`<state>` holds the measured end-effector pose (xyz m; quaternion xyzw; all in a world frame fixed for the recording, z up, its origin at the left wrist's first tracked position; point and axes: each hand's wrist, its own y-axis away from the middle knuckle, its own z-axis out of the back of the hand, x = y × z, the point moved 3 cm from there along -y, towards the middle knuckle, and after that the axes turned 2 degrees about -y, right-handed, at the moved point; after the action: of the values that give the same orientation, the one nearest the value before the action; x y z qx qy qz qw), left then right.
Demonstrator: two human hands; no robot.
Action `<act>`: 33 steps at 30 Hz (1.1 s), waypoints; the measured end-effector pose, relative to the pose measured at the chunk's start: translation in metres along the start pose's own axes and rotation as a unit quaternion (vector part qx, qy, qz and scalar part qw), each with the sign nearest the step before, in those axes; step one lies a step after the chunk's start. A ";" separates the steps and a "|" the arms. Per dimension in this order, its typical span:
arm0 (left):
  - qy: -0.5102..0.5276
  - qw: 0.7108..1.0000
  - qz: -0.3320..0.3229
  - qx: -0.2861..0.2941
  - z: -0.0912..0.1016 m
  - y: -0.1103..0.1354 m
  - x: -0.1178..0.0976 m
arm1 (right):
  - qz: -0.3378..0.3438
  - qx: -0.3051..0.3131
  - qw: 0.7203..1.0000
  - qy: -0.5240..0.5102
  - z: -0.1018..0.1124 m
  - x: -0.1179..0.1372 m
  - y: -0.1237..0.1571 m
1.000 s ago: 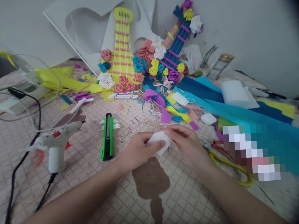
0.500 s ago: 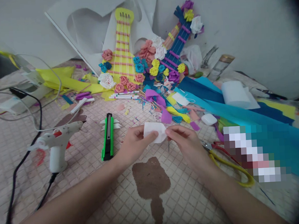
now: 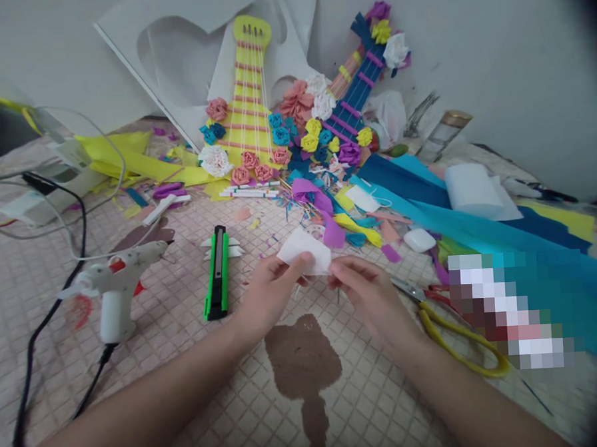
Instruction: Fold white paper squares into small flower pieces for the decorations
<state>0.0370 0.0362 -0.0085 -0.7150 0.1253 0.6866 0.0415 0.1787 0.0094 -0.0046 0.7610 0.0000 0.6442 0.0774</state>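
A small piece of white paper [image 3: 309,244] is held between my two hands above the table. My left hand [image 3: 276,281] grips its lower left part, thumb pressed on top and fingers underneath. At the right corner, my right hand [image 3: 359,277] pinches the paper between thumb and fingertips. A thin dark stick or wire [image 3: 338,296] shows just below my right fingers; I cannot tell whether they hold it. A green box cutter [image 3: 216,274] lies left of my left hand. Beside my right forearm are yellow-handled scissors [image 3: 455,345] and red-handled pliers [image 3: 412,289].
A white glue gun [image 3: 116,286] with a black cord stands at left. Behind are a yellow paper guitar [image 3: 248,106] and a blue one [image 3: 356,97], both with paper flowers. Blue crepe paper [image 3: 504,239] and a white roll [image 3: 471,191] lie at right. Scraps litter the middle.
The white paper has turned, its left end rising and its right corner dipping slightly. Both hands keep hold of it. The view has shifted a little.
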 end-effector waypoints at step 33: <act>-0.118 0.984 -0.008 0.131 -0.006 0.009 -0.008 | 0.125 -0.015 0.978 0.166 0.002 0.014 0.004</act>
<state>0.0406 0.0266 0.0005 -0.6185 0.2027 0.7432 0.1550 0.1825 0.0065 0.0092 0.6362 -0.0922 0.7660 0.0063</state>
